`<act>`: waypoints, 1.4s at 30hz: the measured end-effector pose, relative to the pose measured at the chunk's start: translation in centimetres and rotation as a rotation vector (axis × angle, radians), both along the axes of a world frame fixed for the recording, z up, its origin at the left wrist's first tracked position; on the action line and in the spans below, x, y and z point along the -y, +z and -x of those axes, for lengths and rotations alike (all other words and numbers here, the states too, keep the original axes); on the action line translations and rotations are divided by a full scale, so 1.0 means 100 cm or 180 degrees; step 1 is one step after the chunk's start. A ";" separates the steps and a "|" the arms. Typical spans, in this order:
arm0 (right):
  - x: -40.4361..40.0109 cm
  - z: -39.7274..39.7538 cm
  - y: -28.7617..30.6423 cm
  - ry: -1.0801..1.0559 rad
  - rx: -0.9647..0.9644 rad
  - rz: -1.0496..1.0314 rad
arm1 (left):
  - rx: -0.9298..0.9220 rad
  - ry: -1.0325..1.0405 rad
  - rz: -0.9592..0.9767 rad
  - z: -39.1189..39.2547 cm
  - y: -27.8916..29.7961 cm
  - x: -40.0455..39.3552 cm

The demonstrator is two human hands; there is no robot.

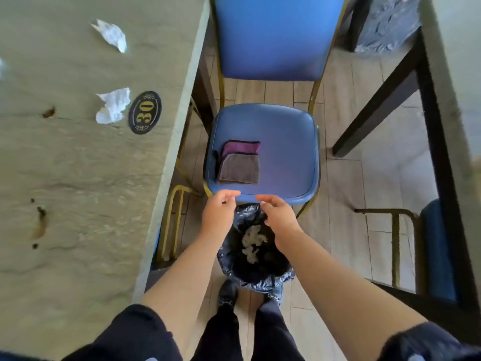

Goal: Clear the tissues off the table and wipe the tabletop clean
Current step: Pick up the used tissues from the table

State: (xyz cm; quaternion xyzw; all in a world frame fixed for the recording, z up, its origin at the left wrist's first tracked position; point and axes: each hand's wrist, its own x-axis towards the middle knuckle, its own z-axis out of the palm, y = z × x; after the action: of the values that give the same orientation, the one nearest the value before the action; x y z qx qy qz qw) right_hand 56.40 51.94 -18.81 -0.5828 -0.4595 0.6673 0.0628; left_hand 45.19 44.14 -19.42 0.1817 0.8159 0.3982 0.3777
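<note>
A pale wood floor (pixel 346 178) is running between two tables, w/ a blue chair (pixel 270 142) in the middle. On the left, the tabletop (pixel 78 165) is carrying two crumpled white tissues: the far tissue (pixel 112 35) near the top, the near tissue (pixel 113 106) just beside a black oval tag (pixel 145 112) reading 30. Brown smears (pixel 41 222) are showing on the tabletop too. A folded cloth (pixel 239 165), purple & grey, is lying on the chair seat. A bin w/ a black bag (pixel 256 246) is standing on the floor in front of the chair, w/ some pale stuff inside, maybe tissue, but it's blurry. Both hands are hanging over the bin, close together but not touching. The left hand (pixel 218 214) & right hand (pixel 278 217) are both loose, fingers relaxed, holding nothing.
</note>
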 end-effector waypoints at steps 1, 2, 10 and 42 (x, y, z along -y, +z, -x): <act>-0.006 0.006 0.013 0.0084 -0.0040 -0.0096 | -0.0075 0.0017 -0.0064 0.003 0.014 -0.003; -0.011 0.013 0.025 0.0155 -0.0078 -0.0189 | -0.0141 0.0056 -0.0139 0.007 0.027 -0.006; -0.037 0.100 0.109 0.0533 -0.0585 -0.0567 | -0.0461 0.0323 -0.0654 0.074 0.108 -0.013; 0.006 0.480 0.130 0.0875 -0.1876 0.0530 | -0.1965 0.1141 -0.0373 0.405 0.142 0.021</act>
State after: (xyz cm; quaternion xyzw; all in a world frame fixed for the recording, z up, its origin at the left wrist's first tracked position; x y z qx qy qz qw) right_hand 8.37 51.36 -5.84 -0.3004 -0.4399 0.8446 0.0547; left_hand 4.72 42.06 -5.23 0.1688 0.8863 0.4305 0.0266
